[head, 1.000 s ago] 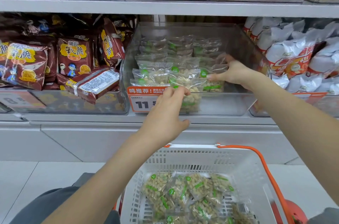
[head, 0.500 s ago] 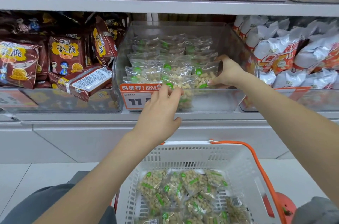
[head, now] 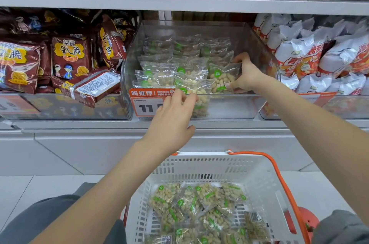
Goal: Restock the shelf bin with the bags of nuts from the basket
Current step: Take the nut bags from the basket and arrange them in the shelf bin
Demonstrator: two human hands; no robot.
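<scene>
**Bags of nuts: the right-hand bag now stands upright in the bin's front row**

Bags of nuts (head: 189, 84) fill the left and middle of the clear shelf bin (head: 257, 48) in upright rows, and a loose pile of them still lies in the white basket (head: 259, 176) below. The change over the last second is on the right side. A second ago the right hand (head: 246, 76) was low at the bin's right front with a bag hard to make out beneath it; now that hand has the bag (head: 221, 79) raised and upright, thumb at its upper corner and fingertips curled round its lower right edge, set just beside the front middle bag. The bag is gripped, not released.

The left hand (head: 173, 122) has hardly moved. Its fingertips pinch or steady the top edge of the front middle bag at the bin's lip, just above the orange price tag (head: 148, 102); the fingers are bent onto the bag, though how firmly they hold it I cannot tell.

For the task, this reads as one more bag being seated, starting a right-hand column where the bin floor is still bare towards the right wall. The bin has room, and the basket holds many bags, so the restock looks well short of done. The upright bag may slump sideways into the gap once let go, with nothing on its right to lean on.
</scene>
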